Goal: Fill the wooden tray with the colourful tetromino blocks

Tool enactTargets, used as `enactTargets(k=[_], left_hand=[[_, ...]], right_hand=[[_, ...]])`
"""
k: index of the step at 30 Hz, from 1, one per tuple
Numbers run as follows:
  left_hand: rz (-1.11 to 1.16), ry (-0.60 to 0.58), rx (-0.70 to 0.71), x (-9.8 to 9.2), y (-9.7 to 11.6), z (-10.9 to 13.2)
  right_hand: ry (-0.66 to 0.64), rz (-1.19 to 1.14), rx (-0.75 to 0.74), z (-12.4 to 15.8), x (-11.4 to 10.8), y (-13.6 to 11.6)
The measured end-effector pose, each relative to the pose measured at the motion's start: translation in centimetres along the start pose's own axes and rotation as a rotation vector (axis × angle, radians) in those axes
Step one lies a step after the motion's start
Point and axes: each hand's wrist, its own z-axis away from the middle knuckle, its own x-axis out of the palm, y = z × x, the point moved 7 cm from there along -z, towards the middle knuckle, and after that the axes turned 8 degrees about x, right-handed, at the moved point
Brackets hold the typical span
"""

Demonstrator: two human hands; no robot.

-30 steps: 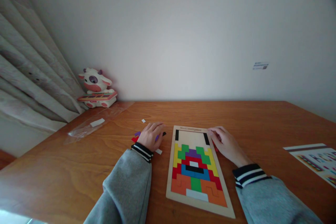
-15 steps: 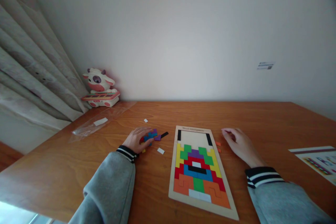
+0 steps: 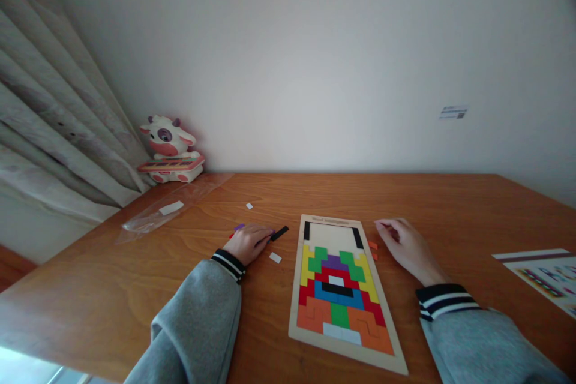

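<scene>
My left hand (image 3: pixel 249 242) rests on the table left of the board, palm down over the loose pieces. Its fingers and thumb are drawn together beside a black bar piece (image 3: pixel 279 233); whatever they hold is hidden. A purple piece (image 3: pixel 239 227) and a bit of red peek out behind the hand. A white piece (image 3: pixel 275 258) lies just right of it. The wooden block-puzzle board (image 3: pixel 294 312) is partly filled with coloured pieces, its upper middle bare. Right of the board, my right hand (image 3: pixel 407 249) rests with curled fingers, nothing visible in them, near orange pieces (image 3: pixel 373 245).
A small white piece (image 3: pixel 249 206) lies farther back. A clear plastic bag (image 3: pixel 144 222) is at the left, in front of a toy cow with a keyboard (image 3: pixel 173 156). A printed sheet (image 3: pixel 544 276) lies at the right edge. Curtain and wall border the table.
My left hand has slid right over the blue and purple pieces to the black bar, its fingers drawing together. The purple piece behind it is now uncovered. My right hand stays nearly still.
</scene>
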Motion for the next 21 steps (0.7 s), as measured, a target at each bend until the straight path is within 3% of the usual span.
enactTargets(k=[8,13,17,21], left_hand=[[0.143,0.097,-0.069,-0.2,-0.6,0.0],[0.134,0.171,-0.136,-1.3,-0.6,-0.2],[0.202,0.286,-0.206,-2.1,1.3,-1.2],[0.339,0.293,-0.148,-1.3,5.5,-3.1]], right_hand=[[-0.027,-0.010,-0.008,0.2,0.3,-0.6],[-0.003,-0.036,-0.005,0.1,-0.2,-1.1],[-0.007,-0.088,-0.098,0.7,-0.4,-4.3],[-0.191,-0.212,-0.224,2.9,1.1,-10.0]])
